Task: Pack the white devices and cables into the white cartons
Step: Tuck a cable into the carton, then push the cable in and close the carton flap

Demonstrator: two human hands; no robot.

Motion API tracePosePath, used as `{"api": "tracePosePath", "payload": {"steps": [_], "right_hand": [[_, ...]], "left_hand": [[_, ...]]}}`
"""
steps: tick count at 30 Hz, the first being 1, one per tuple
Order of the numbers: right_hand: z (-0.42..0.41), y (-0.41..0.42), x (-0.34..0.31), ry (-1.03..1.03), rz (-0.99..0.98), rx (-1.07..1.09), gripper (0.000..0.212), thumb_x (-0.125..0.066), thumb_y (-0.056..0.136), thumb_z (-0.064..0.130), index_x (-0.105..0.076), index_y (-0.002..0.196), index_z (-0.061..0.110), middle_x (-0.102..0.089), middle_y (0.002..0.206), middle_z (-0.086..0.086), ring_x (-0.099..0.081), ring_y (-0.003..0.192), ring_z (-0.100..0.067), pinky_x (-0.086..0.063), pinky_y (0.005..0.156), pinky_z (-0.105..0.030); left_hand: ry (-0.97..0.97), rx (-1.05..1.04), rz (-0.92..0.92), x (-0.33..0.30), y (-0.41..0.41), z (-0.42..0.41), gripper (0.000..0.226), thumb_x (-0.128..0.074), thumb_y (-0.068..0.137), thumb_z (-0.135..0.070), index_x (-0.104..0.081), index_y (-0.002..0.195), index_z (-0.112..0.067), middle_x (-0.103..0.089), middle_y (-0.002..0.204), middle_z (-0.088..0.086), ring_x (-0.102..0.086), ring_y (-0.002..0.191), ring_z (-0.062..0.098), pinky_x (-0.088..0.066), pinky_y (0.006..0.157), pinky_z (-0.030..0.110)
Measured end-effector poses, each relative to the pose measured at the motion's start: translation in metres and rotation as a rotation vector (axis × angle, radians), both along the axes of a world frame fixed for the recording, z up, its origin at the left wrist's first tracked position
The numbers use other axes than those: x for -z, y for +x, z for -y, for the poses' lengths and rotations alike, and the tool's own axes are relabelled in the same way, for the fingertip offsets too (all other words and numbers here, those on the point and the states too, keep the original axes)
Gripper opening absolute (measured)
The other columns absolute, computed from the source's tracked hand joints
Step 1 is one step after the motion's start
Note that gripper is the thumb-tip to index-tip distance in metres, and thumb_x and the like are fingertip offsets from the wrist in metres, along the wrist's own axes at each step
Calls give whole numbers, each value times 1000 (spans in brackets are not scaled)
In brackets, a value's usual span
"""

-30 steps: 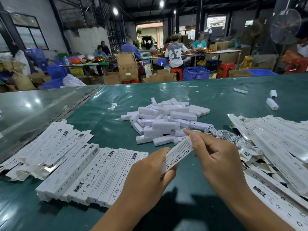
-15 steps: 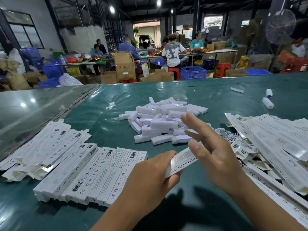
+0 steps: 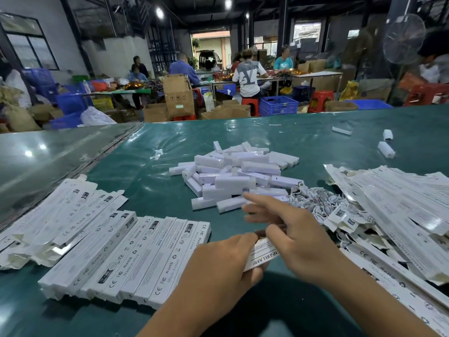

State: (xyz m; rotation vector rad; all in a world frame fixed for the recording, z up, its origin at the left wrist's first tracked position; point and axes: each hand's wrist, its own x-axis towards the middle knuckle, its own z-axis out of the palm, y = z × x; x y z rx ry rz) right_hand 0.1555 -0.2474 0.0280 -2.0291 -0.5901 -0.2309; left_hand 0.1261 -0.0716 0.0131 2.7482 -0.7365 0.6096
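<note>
One carton [image 3: 263, 251] between my hands: left hand [image 3: 218, 261] grips it, right hand [image 3: 291, 237] pinches end, other fingers spread. Thin card, light, crushable; I'd hold edges.

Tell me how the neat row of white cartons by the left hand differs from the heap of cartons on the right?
The row of cartons lies side by side in order, edges aligned; the heap of cartons is loosely piled at mixed angles. The row's cartons look squared up into box shape, while the heap's look flat, with end flaps sticking out. Both are white, long, narrow and printed, lying on the green table.
</note>
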Motion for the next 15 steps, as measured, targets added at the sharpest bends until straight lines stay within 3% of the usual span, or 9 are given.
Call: {"api": "tracePosePath", "payload": {"steps": [2,4,6,7,9,11,12,14,15], "right_hand": [[5,7,-1,122,-7,126,61,-42,88,-6,-64,125,39,-75,108,17,-71,104,-2,-60,87,-31],[17,18,-7,320,-49,314,57,-36,89,-15,-69,112,26,-79,97,8,-75,91,-7,-58,76,-27],[27,25,-13,643,-229,412,48,-34,93,-13,-69,107,16,-79,90,0,-74,74,-8,-50,59,-24],[27,27,-13,789,-351,405,42,-36,95,-11,-69,106,14,-79,86,-2,-72,65,-9,-47,51,-23],[15,22,-10,909,-570,287,36,-40,97,-9,-68,103,11,-78,83,-6,-70,58,-14,-48,43,-23],[-7,12,1,738,-678,190,34,-39,99,-7,-68,105,11,-78,90,-8,-74,65,-19,-52,46,-24],[-15,6,7,520,-637,175,32,-41,101,-3,-67,107,14,-78,93,-4,-75,73,-18,-53,52,-22],[-22,4,20,66,-352,232,25,-48,99,3,-64,108,20,-73,98,11,-70,87,-7,-48,69,-10],[-21,10,21,-61,-203,274,24,-51,98,4,-63,109,22,-69,101,14,-66,90,-3,-46,77,-9]], "left_hand": [[-46,-6,160,1,7,-4,47,-58,80,-60,-66,114,-27,-70,91,-14,-66,78,13,-52,66,29],[-291,-59,197,-2,15,-17,67,-75,72,-59,-60,127,-23,-68,103,-15,-64,90,10,-46,81,28],[-739,-89,-26,-8,20,-29,93,-83,62,-64,-41,141,-35,-64,118,-22,-61,105,-1,-44,91,20],[-953,-32,-225,-8,21,-32,101,-85,59,-65,-33,143,-41,-64,124,-23,-61,112,-1,-46,97,24],[-1141,173,-541,-7,17,-25,105,-88,58,-61,-30,144,-42,-61,135,-20,-59,124,5,-48,106,41],[-1140,381,-632,2,11,-13,83,-86,73,-47,-44,143,-32,-59,142,-9,-56,132,14,-48,107,39],[-1158,420,-609,3,9,-10,62,-81,83,-37,-55,138,-27,-62,140,-4,-58,129,17,-51,102,33],[-1271,374,-526,-1,9,-8,25,-72,91,-20,-71,116,-21,-71,125,3,-66,119,20,-54,93,25],[-1305,314,-467,-1,11,-10,17,-69,90,-16,-74,105,-21,-75,115,5,-69,112,22,-54,91,24]]}}
